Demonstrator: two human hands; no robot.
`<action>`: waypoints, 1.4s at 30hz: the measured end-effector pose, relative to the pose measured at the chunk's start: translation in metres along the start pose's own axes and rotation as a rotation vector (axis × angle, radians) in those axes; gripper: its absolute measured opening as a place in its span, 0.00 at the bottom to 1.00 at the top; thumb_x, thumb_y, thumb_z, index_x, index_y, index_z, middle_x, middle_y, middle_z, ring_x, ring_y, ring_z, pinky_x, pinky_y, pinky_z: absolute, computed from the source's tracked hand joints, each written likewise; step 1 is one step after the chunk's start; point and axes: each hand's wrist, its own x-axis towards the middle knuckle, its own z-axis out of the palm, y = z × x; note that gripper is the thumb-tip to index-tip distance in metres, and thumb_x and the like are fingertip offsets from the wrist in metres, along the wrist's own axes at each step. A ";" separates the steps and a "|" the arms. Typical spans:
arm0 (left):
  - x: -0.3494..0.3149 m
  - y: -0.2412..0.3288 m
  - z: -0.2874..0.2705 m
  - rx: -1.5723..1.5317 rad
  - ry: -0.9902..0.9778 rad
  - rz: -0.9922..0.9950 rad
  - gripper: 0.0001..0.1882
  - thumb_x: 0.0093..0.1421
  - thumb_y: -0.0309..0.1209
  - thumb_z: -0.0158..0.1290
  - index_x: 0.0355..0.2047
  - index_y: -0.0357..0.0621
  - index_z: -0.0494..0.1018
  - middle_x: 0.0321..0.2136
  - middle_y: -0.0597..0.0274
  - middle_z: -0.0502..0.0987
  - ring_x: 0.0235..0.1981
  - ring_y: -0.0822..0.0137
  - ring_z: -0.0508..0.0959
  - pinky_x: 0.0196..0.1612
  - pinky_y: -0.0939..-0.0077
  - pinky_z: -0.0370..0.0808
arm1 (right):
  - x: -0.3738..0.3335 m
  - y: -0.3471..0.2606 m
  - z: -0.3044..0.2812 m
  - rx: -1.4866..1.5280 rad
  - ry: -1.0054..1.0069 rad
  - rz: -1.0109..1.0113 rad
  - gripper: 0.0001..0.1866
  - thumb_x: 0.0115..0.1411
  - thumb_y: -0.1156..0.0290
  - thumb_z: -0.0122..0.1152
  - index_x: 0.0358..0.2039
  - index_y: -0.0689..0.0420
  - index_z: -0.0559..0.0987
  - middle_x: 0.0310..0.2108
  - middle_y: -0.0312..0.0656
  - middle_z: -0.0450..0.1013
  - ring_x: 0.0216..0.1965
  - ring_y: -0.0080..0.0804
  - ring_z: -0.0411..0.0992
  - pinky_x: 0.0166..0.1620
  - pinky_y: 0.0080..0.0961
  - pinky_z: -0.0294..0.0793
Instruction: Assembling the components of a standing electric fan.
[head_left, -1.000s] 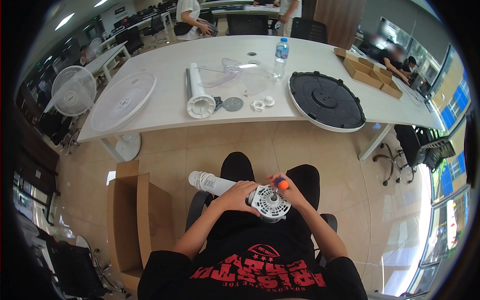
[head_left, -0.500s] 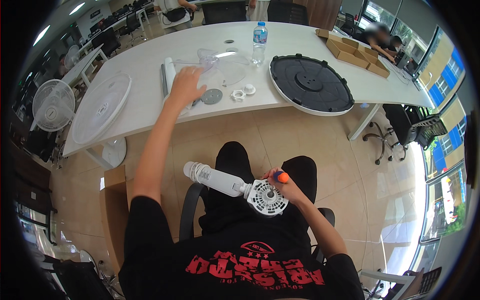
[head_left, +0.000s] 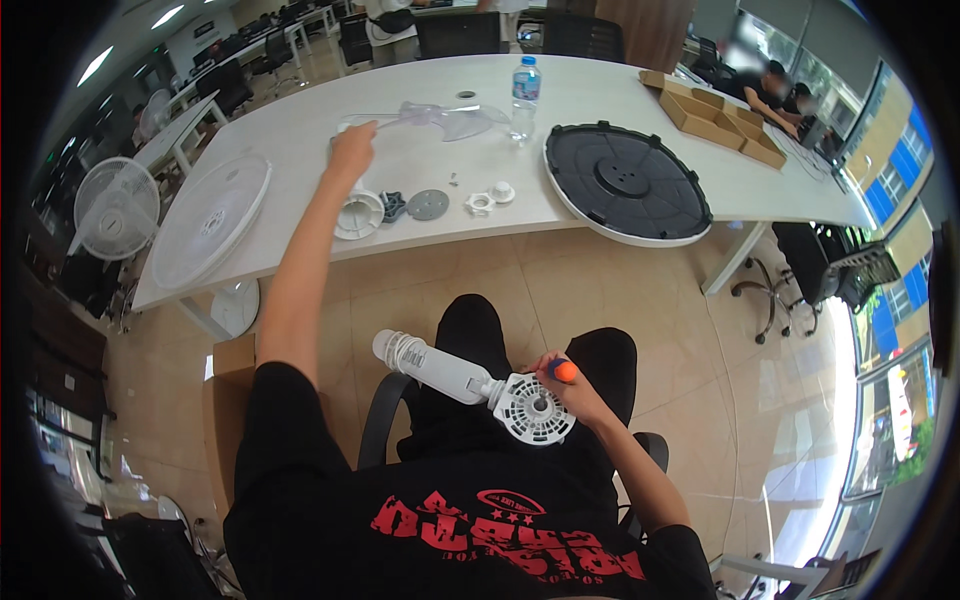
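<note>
The two hands are being held well apart. The right hand (head_left: 578,392) is gripping a screwdriver (head_left: 563,371) by its orange-and-blue handle above the white fan motor (head_left: 535,414), which is resting on the lap, its column (head_left: 440,370) pointing left. The left hand (head_left: 352,152) is extending over the table (head_left: 285,150), fingertips near a clear fan blade (head_left: 465,122); whether they are clasping it, I cannot tell. Toward the table's near edge, a white tube (head_left: 360,217), dark knob (head_left: 393,207), grey disc (head_left: 428,206), ring nut (head_left: 480,205) and white cap (head_left: 502,192) are lying left of a round black part (head_left: 625,180). A white grille (head_left: 215,220) is lying by the left edge, a bottle (head_left: 525,100) is standing toward the far edge, and a cardboard tray (head_left: 705,122) is lying along the far right edge.
</note>
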 end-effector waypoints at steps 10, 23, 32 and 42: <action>-0.056 0.166 -0.119 -0.395 0.295 0.174 0.19 0.69 0.22 0.49 0.57 0.50 0.78 0.49 0.44 0.81 0.49 0.43 0.81 0.49 0.56 0.78 | -0.001 -0.009 0.003 -0.100 -0.015 -0.016 0.07 0.69 0.79 0.58 0.44 0.54 0.71 0.43 0.33 0.71 0.47 0.22 0.69 0.54 0.24 0.69; -0.012 0.365 0.050 -0.105 -0.044 0.312 0.11 0.58 0.24 0.58 0.42 0.44 0.77 0.37 0.47 0.82 0.48 0.44 0.81 0.55 0.36 0.73 | 0.011 -0.013 0.022 -0.104 -0.074 -0.004 0.06 0.69 0.80 0.58 0.42 0.56 0.71 0.43 0.37 0.72 0.49 0.26 0.70 0.57 0.26 0.69; -0.013 0.348 0.113 -0.221 -0.189 0.315 0.13 0.65 0.34 0.57 0.47 0.45 0.79 0.40 0.45 0.82 0.53 0.44 0.78 0.65 0.26 0.61 | 0.011 -0.005 0.019 -0.062 -0.055 0.041 0.07 0.68 0.80 0.59 0.41 0.55 0.71 0.44 0.37 0.71 0.50 0.27 0.69 0.58 0.27 0.68; -0.100 0.340 0.027 -0.680 0.072 0.392 0.31 0.69 0.54 0.53 0.63 0.45 0.72 0.67 0.45 0.67 0.71 0.47 0.63 0.72 0.40 0.55 | 0.013 -0.007 0.019 -0.072 -0.028 -0.021 0.07 0.68 0.80 0.59 0.42 0.55 0.71 0.44 0.37 0.72 0.49 0.27 0.70 0.56 0.26 0.69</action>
